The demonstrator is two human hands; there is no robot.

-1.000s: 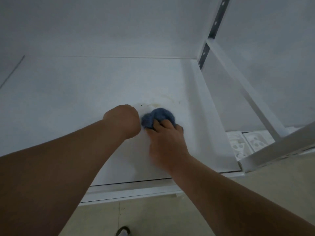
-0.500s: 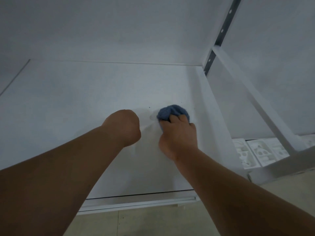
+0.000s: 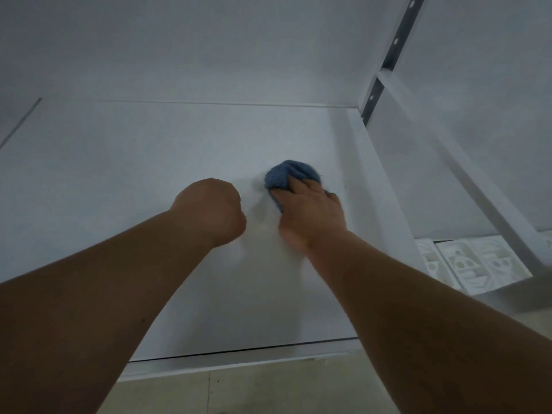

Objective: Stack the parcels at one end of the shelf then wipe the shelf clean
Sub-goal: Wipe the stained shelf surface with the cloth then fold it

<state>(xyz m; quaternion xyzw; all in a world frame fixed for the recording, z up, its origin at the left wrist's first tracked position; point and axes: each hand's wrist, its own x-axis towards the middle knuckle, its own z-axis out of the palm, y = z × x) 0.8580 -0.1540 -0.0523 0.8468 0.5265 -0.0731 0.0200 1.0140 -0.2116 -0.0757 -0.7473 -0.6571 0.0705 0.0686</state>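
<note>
While the right hand (image 3: 310, 213) presses a bunched blue cloth (image 3: 288, 176) onto the white shelf (image 3: 134, 162), fingers curled over it, the left hand (image 3: 210, 209) rests beside it. Its fingers are hidden, so its grip cannot be told.

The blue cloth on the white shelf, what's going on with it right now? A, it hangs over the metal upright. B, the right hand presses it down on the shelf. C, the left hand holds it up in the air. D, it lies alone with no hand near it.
B: the right hand lies over the blue cloth, pressing it onto the white shelf, while the left hand is a fist beside it, off the cloth.
</note>
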